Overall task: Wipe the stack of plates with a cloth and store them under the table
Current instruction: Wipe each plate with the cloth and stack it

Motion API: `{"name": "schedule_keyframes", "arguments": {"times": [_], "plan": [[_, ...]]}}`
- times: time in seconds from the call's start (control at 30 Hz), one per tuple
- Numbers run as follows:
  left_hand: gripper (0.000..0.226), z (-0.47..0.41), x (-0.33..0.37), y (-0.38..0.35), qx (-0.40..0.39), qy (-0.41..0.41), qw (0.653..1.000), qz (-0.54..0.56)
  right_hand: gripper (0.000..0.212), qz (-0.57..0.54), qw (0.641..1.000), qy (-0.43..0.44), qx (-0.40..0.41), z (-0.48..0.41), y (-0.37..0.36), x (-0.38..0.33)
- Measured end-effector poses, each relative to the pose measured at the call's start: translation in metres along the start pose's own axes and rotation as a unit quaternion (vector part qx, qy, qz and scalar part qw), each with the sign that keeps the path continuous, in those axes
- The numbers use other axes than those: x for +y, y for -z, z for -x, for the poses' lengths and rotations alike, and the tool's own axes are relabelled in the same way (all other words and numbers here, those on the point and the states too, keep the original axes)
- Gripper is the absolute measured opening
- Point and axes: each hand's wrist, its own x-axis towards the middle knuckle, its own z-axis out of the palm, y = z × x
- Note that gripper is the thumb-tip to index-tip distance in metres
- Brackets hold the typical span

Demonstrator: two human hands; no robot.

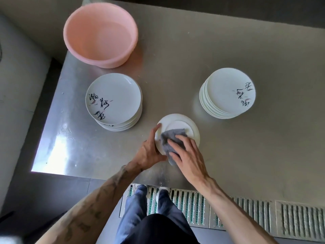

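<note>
Plate [190, 126], single, white, sits near the front edge of the steel worktop [175, 67], roughly midway btw the two stacks and a bit nearer the person. Looks turned underside-up, foot ring showing.

Left hand [149, 154] grips its left rim: thumb up on the edge, other fingers curled round the near side. Right hand [188, 155] lies on the grey cloth [168, 138], fingers spread and fairly straight, pressing it flat onto the plate; it pinches nothing that I can see. Cloth covers the plate's near-left part, w/ a fold running under the palm.

Left stack [112, 99] of plates stands left of the single plate, top one face-up w/ black brush characters and small leaf marks. Right stack [226, 92] is over on the right, well apart from the left one, same print on its top plate. Neither stack touches the single plate.

Pink plastic basin [105, 62] stands at the back left, just behind the left stack.

Below the worktop edge: slotted metal floor grate [193, 206], and the person's legs [137, 217] in dark trousers.
</note>
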Motion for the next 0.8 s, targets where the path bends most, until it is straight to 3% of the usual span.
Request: {"name": "schedule_keyframes", "arguments": {"times": [0.13, 0.33, 0.5, 0.7, 0.8], "plan": [[0.124, 0.0, -0.004, -0.004, 0.02, 0.004, 1.0, 0.009, 0.056, 0.024, 0.999, 0.027, -0.029, -0.026, -0.003, -0.01], [0.135, -0.005, -0.005, -0.005, 0.034, 0.02, 0.999, 0.018, 0.044, 0.032, 0.998, -0.027, -0.035, -0.074, 0.004, -0.018], [0.127, -0.005, -0.01, -0.008, 0.043, -0.007, 0.999, 0.02, 0.044, 0.059, 0.995, 0.068, -0.05, -0.056, -0.003, -0.024], [0.127, -0.004, -0.009, -0.008, 0.04, 0.01, 0.998, 0.042, 0.039, 0.025, 0.999, -0.031, -0.009, -0.097, 0.008, 0.001], [0.12, -0.003, -0.009, -0.009, 0.043, 0.028, 0.998, 0.023, 0.039, -0.017, 0.992, -0.126, 0.013, -0.084, 0.02, 0.028]]}}
